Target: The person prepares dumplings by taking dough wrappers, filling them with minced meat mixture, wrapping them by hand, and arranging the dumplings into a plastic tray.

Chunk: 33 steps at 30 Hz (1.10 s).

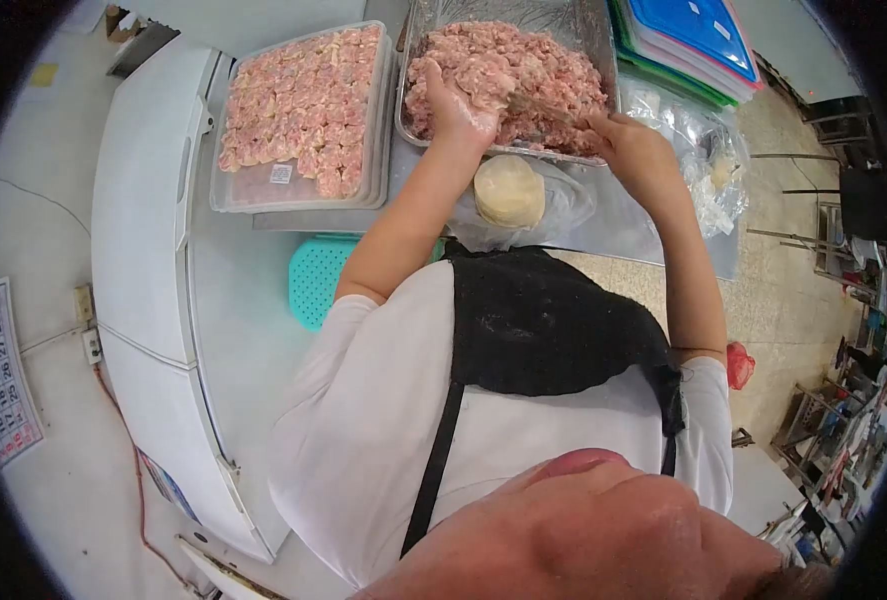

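My left hand (pixel 460 118) is cupped around a lump of minced meat (pixel 485 80), just over the near side of a metal tray (pixel 575 18). More pink minced meat (pixel 563 65) is heaped in that tray. At the tray's near right corner, my right hand (pixel 635 155) is closed on a thin tool whose end points left toward the lump; meat hides its exact kind. Below the tray, a stack of round pale dough wrappers (pixel 509 191) lies on a clear plastic bag (pixel 566 205).
On the left, a clear plastic container (pixel 248 190) holds rows of meat-filled dumplings (pixel 303 100). Stacked coloured lids (pixel 688 30) and a plastic bag (pixel 708 160) lie on the right. A turquoise perforated basket (pixel 315 285) sits below the table edge, near a white refrigerator (pixel 143 200).
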Each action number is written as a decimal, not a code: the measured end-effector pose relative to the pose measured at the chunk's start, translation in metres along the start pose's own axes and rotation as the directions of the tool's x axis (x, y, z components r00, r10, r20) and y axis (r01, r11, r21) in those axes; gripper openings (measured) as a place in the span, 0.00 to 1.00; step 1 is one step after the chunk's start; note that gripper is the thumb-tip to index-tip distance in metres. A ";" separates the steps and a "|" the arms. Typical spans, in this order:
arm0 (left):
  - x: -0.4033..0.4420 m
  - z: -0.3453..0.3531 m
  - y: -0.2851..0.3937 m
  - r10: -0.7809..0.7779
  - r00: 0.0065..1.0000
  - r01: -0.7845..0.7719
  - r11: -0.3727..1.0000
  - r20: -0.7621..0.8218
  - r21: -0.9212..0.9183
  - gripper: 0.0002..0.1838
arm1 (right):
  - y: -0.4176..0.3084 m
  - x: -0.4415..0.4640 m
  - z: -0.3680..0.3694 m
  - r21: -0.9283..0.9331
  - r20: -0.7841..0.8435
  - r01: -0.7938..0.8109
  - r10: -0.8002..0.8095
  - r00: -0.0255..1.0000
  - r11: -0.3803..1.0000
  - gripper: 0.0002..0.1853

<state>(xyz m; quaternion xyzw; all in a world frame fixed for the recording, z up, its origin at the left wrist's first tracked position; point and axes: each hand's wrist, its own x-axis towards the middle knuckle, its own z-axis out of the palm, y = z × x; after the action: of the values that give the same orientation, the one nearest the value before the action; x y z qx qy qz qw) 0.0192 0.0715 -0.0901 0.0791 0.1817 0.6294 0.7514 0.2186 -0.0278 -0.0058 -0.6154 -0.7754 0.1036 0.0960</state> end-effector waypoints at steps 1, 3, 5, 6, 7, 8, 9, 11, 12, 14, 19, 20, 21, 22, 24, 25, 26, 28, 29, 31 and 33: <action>-0.001 -0.001 0.000 -0.028 0.999 0.029 0.999 -0.014 0.026 0.35 | -0.001 0.001 0.007 0.018 -0.053 0.034 -0.033 0.998 0.999 0.14; -0.008 0.007 0.002 -0.071 0.997 0.072 0.997 -0.039 0.037 0.37 | -0.001 0.005 0.023 0.045 -0.160 0.105 -0.096 0.982 0.993 0.15; -0.020 0.031 0.009 -0.094 0.994 0.095 0.995 -0.061 0.010 0.38 | 0.001 0.006 0.003 -0.054 -0.021 0.085 -0.086 0.996 0.995 0.16; -0.021 0.031 0.011 -0.073 0.994 0.074 0.997 -0.075 0.007 0.38 | 0.002 0.010 -0.011 -0.108 0.047 0.089 -0.085 0.995 0.990 0.16; -0.021 0.031 0.014 -0.052 0.995 0.052 0.999 -0.091 0.006 0.37 | -0.006 0.008 -0.023 -0.110 -0.013 0.128 -0.130 0.991 0.986 0.15; -0.021 0.031 0.017 -0.035 0.994 0.037 0.999 -0.107 0.010 0.37 | -0.021 -0.001 -0.035 -0.111 -0.076 0.160 -0.169 0.983 0.981 0.15; -0.017 0.027 0.019 -0.051 0.990 0.038 0.994 -0.130 -0.102 0.35 | -0.028 -0.007 -0.040 -0.111 -0.136 0.191 -0.205 0.969 0.975 0.14; -0.021 0.043 0.018 -0.015 0.995 0.003 0.993 -0.101 -0.117 0.34 | -0.015 0.000 -0.009 -0.026 -0.162 0.249 -0.249 0.955 0.968 0.14; -0.022 0.050 0.017 0.003 0.996 -0.014 0.992 -0.086 -0.126 0.34 | -0.007 0.005 0.001 0.015 -0.176 0.278 -0.271 0.946 0.961 0.14; -0.017 0.030 0.021 -0.012 1.000 0.015 0.978 0.015 -0.206 0.31 | 0.017 0.013 -0.007 0.017 -0.242 0.367 -0.352 0.904 0.930 0.13; -0.044 0.033 0.023 -0.057 0.962 -0.084 0.870 0.267 0.486 0.32 | 0.051 0.012 -0.022 0.599 -0.068 0.101 -0.075 0.995 0.794 0.16; -0.044 0.033 0.021 0.068 0.930 -0.319 0.632 0.360 0.706 0.32 | 0.054 0.012 -0.022 0.661 0.035 0.026 -0.065 0.997 0.750 0.19; -0.044 0.036 0.019 0.148 0.866 -0.500 0.291 0.479 0.815 0.33 | 0.055 0.011 -0.025 0.708 0.151 -0.061 -0.066 0.986 0.704 0.19; -0.045 0.039 0.019 0.128 0.839 -0.541 0.100 0.528 0.835 0.32 | 0.055 0.010 -0.029 0.740 0.265 -0.151 -0.078 0.961 0.655 0.19; -0.053 0.051 0.019 0.045 0.838 -0.539 -0.090 0.544 0.838 0.31 | 0.054 0.007 -0.042 0.683 0.351 -0.169 -0.117 0.929 0.710 0.19; -0.057 0.056 0.019 -0.019 0.861 -0.508 -0.088 0.508 0.857 0.30 | 0.054 0.006 -0.046 0.653 0.393 -0.175 -0.132 0.910 0.737 0.19; -0.046 0.038 0.019 -0.058 0.906 -0.424 -0.113 0.420 0.899 0.32 | 0.054 0.006 -0.043 0.671 0.319 -0.075 -0.195 0.928 0.737 0.19; -0.022 0.004 0.022 -0.150 0.941 -0.326 -0.155 0.304 0.933 0.34 | 0.055 0.004 -0.030 0.685 0.164 0.123 -0.316 0.934 0.718 0.19; -0.019 0.001 0.024 -0.205 0.938 -0.315 -0.171 0.279 0.934 0.35 | 0.060 0.005 -0.018 0.685 0.116 0.181 -0.351 0.929 0.706 0.18; -0.036 0.042 0.027 -0.358 0.854 -0.454 -0.157 0.378 0.877 0.34 | 0.072 0.013 0.007 0.667 0.010 0.302 -0.413 0.911 0.681 0.18; -0.049 0.040 0.016 -0.168 0.888 -0.459 -0.362 0.427 0.811 0.31 | 0.083 0.020 0.009 0.655 0.154 0.172 -0.354 0.922 0.736 0.17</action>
<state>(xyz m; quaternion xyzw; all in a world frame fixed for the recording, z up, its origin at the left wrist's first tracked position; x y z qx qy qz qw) 0.0122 0.0309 -0.0389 0.7995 0.4532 0.2740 0.2834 0.2893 0.0095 -0.0373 -0.4103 -0.7809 0.4246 0.2039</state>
